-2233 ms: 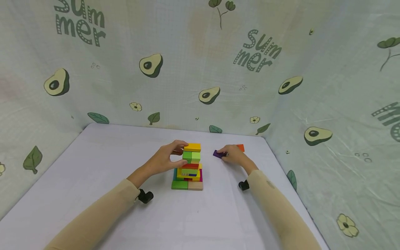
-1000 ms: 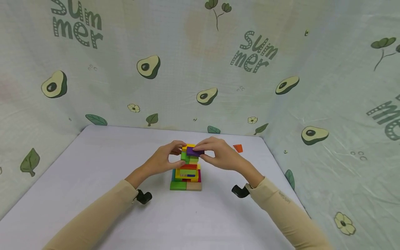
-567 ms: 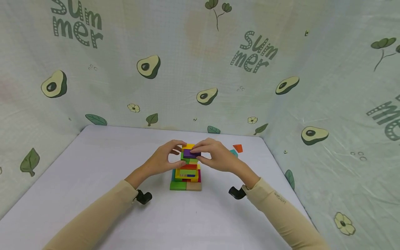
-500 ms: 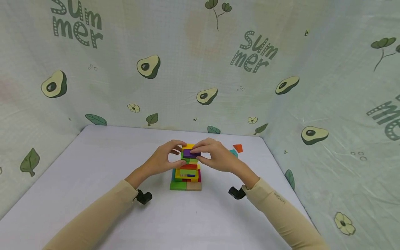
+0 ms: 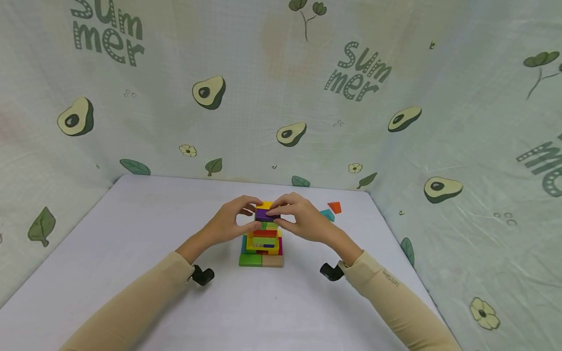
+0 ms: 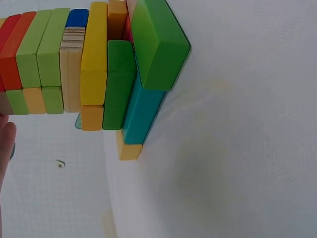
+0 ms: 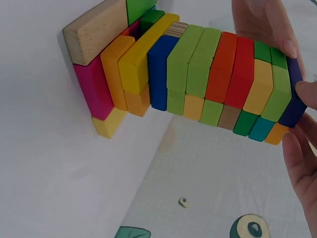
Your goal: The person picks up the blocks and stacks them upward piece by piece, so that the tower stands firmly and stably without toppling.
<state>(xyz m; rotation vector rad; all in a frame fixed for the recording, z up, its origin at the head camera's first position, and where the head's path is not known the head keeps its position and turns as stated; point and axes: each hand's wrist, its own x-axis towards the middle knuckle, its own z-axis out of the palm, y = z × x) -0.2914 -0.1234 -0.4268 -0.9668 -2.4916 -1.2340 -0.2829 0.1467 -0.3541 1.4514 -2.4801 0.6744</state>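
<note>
A tower of colourful wooden blocks [image 5: 265, 241] stands on the white table, with a wider base. My left hand [image 5: 230, 222] curves round the tower's upper left side, its thumb at the front and its fingers farther back. My right hand [image 5: 303, 219] pinches a purple block [image 5: 262, 215] at the top front of the tower, in front of a yellow block [image 5: 265, 205]. In the right wrist view the purple block [image 7: 294, 96] lies against the tower's end layer. A left fingertip [image 6: 7, 141] shows beside the tower in the left wrist view.
Behind my right hand lie a teal block [image 5: 327, 215] and an orange block [image 5: 335, 207] on the table [image 5: 281, 312]. A patterned cloth [image 5: 246, 122] hangs at the back and sides. Each wrist carries a small black camera [image 5: 331, 272].
The right hand has picked up the purple block from the table, carried it left to the tower's top and shifted it slightly farther left. The left hand has stayed at the tower.
</note>
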